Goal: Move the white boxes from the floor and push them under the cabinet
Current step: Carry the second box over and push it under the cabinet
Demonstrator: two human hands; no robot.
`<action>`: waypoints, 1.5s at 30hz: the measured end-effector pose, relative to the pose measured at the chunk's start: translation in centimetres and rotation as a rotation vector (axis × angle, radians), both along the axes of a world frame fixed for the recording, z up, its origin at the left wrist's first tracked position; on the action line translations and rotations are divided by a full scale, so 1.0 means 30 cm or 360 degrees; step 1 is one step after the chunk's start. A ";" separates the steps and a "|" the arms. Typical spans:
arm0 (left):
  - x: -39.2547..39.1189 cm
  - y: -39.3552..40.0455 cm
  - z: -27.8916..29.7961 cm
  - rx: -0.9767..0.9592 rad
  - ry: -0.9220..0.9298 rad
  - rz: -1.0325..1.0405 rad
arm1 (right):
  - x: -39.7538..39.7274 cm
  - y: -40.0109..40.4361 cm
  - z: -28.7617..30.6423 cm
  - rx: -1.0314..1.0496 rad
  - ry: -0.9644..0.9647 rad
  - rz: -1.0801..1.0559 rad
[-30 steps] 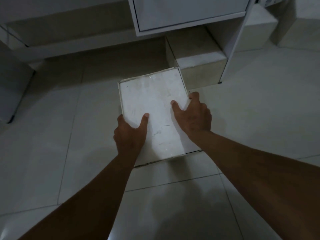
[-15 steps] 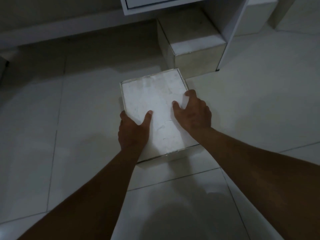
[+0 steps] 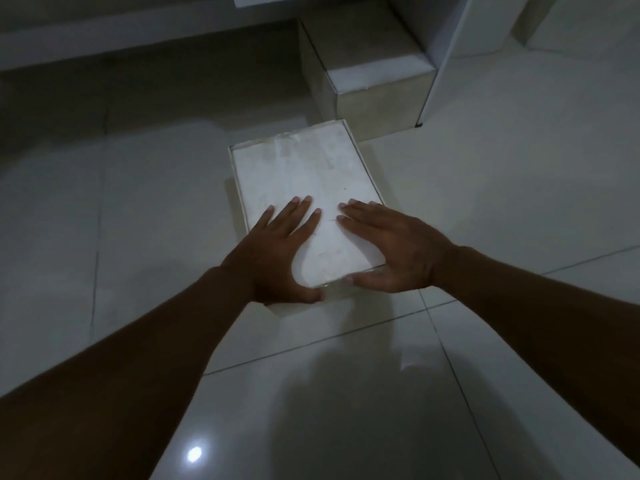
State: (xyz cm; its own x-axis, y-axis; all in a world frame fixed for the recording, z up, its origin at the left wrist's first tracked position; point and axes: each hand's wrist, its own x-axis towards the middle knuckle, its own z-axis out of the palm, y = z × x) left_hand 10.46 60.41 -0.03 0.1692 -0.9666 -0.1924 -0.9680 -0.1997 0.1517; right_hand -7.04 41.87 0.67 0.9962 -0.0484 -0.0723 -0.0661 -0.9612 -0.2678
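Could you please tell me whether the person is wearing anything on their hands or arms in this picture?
Nothing is worn, as far as the dim light shows. The left hand and right hand are bare, without gloves, rings, watch or bracelet. Both forearms are uncovered up to the picture's edge, and no sleeve shows.

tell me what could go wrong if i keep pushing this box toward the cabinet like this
1. The white box points at the box already under the cabinet; its far right corner looks close and may jam against it.
2. Both the left hand and right hand lie flat on the lid, open, so they could slide instead of moving the box.
3. The glossy floor may let it veer.
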 end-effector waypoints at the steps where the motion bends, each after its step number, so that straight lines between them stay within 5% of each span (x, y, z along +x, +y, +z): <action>1: 0.002 -0.006 -0.001 0.0019 0.0011 0.0005 | 0.006 -0.001 0.001 -0.0046 0.0030 0.0027; 15: 0.109 -0.129 0.030 0.0299 0.0064 0.0294 | 0.229 0.032 0.030 0.0140 0.0185 -0.0333; 30: 0.281 -0.272 -0.060 0.0056 0.0034 0.0485 | 0.388 -0.158 -0.043 0.0037 -0.0086 -0.0216; 40: 0.263 -0.431 0.063 0.0338 0.0075 0.1014 | 0.534 -0.234 -0.033 0.0131 -0.0034 -0.0243; 45: 0.359 -0.442 0.073 0.0431 0.0175 0.0933 | 0.558 -0.266 -0.069 0.0132 -0.0193 -0.0210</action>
